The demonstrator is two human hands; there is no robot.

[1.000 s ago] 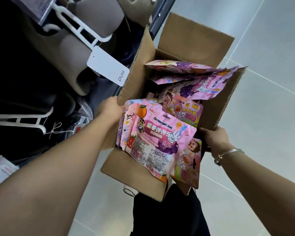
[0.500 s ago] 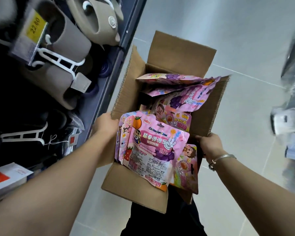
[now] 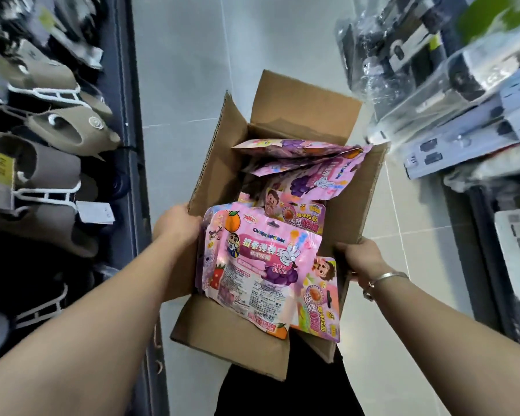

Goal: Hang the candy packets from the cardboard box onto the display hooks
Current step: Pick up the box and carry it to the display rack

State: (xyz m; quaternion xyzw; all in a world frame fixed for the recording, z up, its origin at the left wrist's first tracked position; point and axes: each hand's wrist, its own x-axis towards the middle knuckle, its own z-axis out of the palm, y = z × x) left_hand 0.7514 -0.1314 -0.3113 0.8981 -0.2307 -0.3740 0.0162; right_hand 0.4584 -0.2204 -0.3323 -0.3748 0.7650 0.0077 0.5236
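Observation:
An open brown cardboard box (image 3: 303,112) is held in front of me above the floor. My left hand (image 3: 176,225) grips its left wall and my right hand (image 3: 362,256), with a silver bracelet on the wrist, grips its right wall. Several pink candy packets fill the box. The top one (image 3: 258,265), with an orange and a cartoon boy printed on it, leans over the near flap. More pink packets (image 3: 306,172) lie deeper inside. No candy display hooks are in view.
Grey slippers on white hangers (image 3: 51,139) hang on a dark rack at the left. Packaged goods in clear plastic (image 3: 451,94) hang on a rack at the right. A pale tiled floor (image 3: 186,70) runs between the racks. My dark trousers (image 3: 282,394) show below the box.
The view has swung right along the aisle. The slipper rack has slid left and the right-hand rack has come into view. Both hands keep their grip on the box.

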